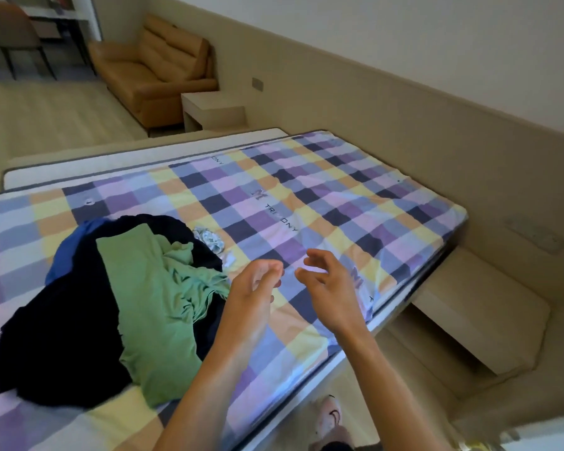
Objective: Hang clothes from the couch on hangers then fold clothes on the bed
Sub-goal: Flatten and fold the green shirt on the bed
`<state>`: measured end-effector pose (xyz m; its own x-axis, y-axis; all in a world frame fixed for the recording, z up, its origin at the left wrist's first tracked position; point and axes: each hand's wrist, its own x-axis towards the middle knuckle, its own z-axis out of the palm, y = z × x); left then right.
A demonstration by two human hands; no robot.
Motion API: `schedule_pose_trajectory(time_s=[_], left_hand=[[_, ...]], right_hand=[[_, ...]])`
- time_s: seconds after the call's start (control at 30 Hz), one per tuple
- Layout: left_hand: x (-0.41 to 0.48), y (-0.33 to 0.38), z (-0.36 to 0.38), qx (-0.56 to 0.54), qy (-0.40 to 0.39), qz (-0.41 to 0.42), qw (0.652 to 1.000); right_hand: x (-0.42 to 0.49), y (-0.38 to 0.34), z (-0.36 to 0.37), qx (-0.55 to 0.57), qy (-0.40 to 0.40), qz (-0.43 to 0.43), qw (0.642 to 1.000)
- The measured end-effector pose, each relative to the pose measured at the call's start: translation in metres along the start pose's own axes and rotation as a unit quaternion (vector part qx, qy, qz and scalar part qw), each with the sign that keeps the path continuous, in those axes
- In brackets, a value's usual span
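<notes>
Bed (306, 196): checked sheet in purple, yellow, orange and navy, set against a beige wall panel (404, 125). Clothes heaped on its near left part: green garment (150, 304) on top of a dark garment (62, 336), blue garment (66, 252) sticking out behind. Left hand (254, 288) and right hand (332, 281) over the sheet just right of the heap, fingers loosely curled, holding nothing. Tan couch (150, 73) far back, bare, side table (212, 109) beside it. Low ledge (479, 304) right of the bed.
</notes>
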<state>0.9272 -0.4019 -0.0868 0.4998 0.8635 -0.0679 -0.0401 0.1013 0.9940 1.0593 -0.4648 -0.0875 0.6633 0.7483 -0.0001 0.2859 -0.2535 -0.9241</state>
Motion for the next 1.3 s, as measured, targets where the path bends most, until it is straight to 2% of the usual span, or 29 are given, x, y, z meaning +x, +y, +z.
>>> schedule_pose_trajectory(time_s=[0.13,0.4,0.6,0.8,1.0,1.13,1.3], left_hand=[[0.036,-0.013,0.006,-0.008,0.061,-0.010,0.998],[0.099,-0.056,0.041,-0.018,0.271,-0.022,0.962],[0.128,-0.075,0.056,0.008,0.360,-0.050,0.932],[0.153,-0.139,0.016,0.132,0.394,-0.063,0.907],[0.164,-0.239,-0.027,0.337,0.433,-0.115,0.828],[0.169,-0.285,-0.054,0.459,0.471,-0.116,0.744],[0.169,-0.322,-0.075,0.511,0.465,-0.165,0.704]], right_hand=[[0.057,0.011,0.011,-0.008,-0.058,-0.014,0.998],[0.179,0.045,0.037,-0.003,-0.241,-0.053,0.969],[0.218,0.069,0.055,-0.010,-0.338,-0.051,0.940],[0.229,0.103,0.092,-0.004,-0.367,-0.058,0.928],[0.229,0.145,0.143,0.020,-0.380,-0.085,0.921],[0.224,0.174,0.181,0.029,-0.390,-0.134,0.910],[0.214,0.209,0.209,0.055,-0.393,-0.178,0.901]])
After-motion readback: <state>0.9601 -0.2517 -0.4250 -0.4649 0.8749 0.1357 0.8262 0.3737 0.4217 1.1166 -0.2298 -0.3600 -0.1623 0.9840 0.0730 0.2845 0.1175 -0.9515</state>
